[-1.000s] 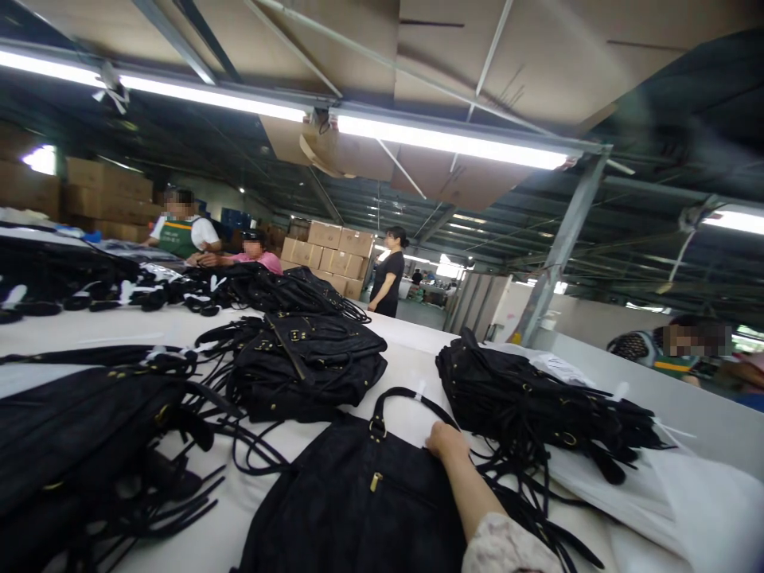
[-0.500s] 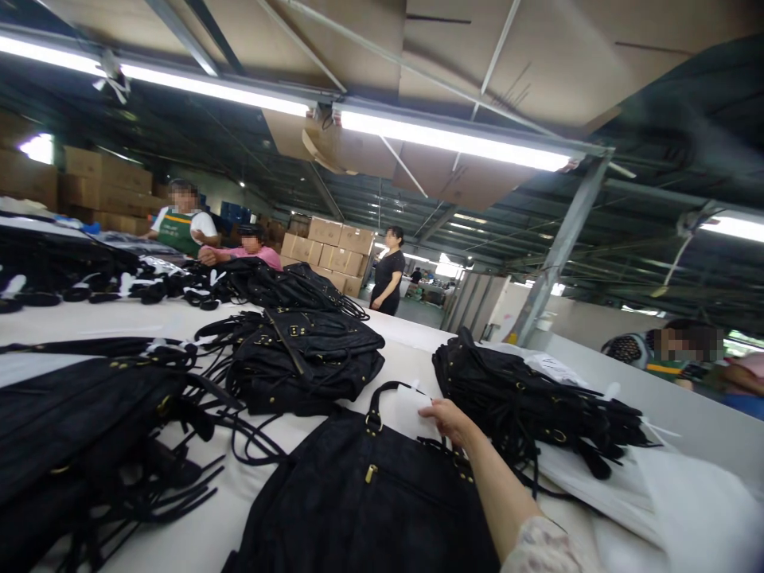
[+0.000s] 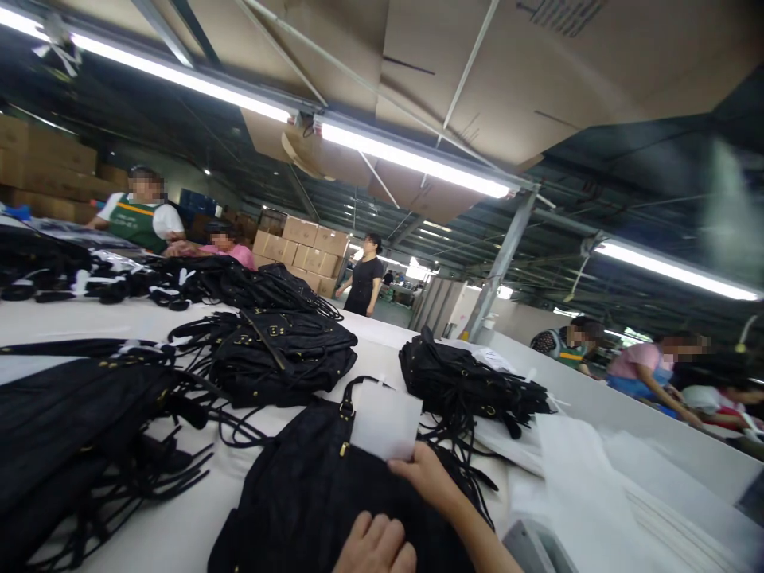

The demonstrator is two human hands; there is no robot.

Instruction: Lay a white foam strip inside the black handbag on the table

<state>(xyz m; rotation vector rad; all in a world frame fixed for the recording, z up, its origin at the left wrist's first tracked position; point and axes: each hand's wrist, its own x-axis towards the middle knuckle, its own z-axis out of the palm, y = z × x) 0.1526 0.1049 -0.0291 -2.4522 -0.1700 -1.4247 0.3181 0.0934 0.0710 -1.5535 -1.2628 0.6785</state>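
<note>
A black handbag (image 3: 310,477) with a carry handle and a brass-coloured zip pull lies on the white table in front of me. A blank white paper tag (image 3: 387,418) stands against its handle. My right hand (image 3: 423,473) pinches the tag's lower right corner between thumb and fingers. Low on the bag's front rests my left hand (image 3: 376,545), its fingers curled closed. Whatever lies under those fingers, if anything, is hidden.
Black bags with dangling straps lie left (image 3: 77,446), beyond (image 3: 280,350) and right (image 3: 471,382). White sheets (image 3: 585,477) and a grey box-like object (image 3: 537,549) are at the right. Several people work around; one person (image 3: 361,278) stands near stacked cartons (image 3: 304,255).
My right hand has drawn the white tag up and toward me, so more of it shows over the bag. My left hand has come into view on the bag. The view has turned right.
</note>
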